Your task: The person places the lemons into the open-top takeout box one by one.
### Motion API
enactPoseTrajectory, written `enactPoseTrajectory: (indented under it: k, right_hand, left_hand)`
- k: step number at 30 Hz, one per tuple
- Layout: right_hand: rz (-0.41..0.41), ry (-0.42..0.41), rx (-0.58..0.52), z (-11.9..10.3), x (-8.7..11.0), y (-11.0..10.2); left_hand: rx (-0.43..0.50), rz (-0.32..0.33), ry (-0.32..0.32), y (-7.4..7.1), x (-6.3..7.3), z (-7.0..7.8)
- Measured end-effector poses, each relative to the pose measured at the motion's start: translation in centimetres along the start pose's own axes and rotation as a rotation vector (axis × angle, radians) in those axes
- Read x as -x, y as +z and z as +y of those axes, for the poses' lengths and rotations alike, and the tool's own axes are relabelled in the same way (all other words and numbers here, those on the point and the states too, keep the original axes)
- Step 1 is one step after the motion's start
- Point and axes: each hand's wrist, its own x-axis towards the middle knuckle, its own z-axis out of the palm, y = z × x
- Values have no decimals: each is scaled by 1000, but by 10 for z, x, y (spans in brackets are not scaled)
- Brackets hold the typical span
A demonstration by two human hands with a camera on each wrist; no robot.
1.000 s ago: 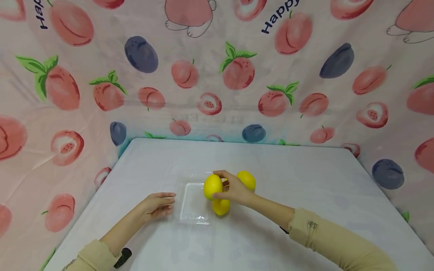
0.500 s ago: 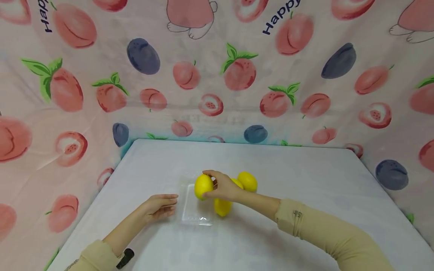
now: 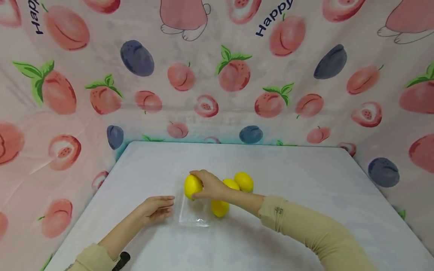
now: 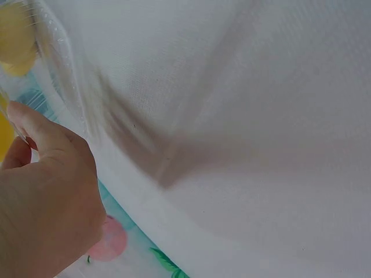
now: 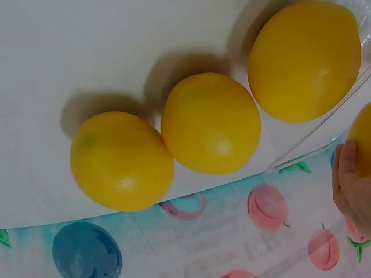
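My right hand (image 3: 211,185) holds a yellow lemon (image 3: 192,186) above the clear plastic box (image 3: 194,223), its thumb and fingers curled round the fruit. Part of that lemon (image 5: 363,139) also shows at the right edge of the right wrist view. My left hand (image 3: 156,209) is beside the box's left side with fingers fairly straight; exact contact with the thin clear wall (image 4: 62,52) is hard to tell. To the right of the box sit three more lemons: a near one (image 3: 220,208), a middle one (image 3: 231,184) partly behind my right arm, and a far one (image 3: 243,181).
A white-covered table (image 3: 288,169) carries everything. Behind it and at the sides hangs a fruit-printed cloth (image 3: 210,82). A black wrist-worn piece (image 3: 123,259) sticks out near the left cuff.
My right hand has carried the lemon leftward, from the box's right side to over the box. My left hand has stayed nearly still beside it. The other lemons have not visibly moved.
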Motion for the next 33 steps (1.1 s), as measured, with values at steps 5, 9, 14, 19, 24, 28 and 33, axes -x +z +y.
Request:
enactPoseTrajectory:
  k: [5, 9, 14, 19, 24, 28, 33]
  right_hand:
    - [-16, 6, 46, -2, -8, 1]
    - [-31, 7, 65, 1, -14, 2]
    - [-58, 28, 92, 4, -20, 5]
    - [-89, 53, 125, 1, -24, 10]
    - [-96, 74, 160, -1, -27, 13]
    - [-103, 78, 158, -4, -30, 15]
    - [-107, 108, 138, -7, -34, 17]
  left_hand:
    - [0, 6, -4, -1, -1, 1]
    - [6, 6, -8, -1, -2, 4]
    - [2, -5, -3, 1, -2, 4]
    - [9, -17, -2, 1, -1, 1]
    - [0, -11, -1, 2, -1, 1]
    - [-27, 7, -6, 1, 3, 1]
    - [-40, -2, -13, 0, 2, 2]
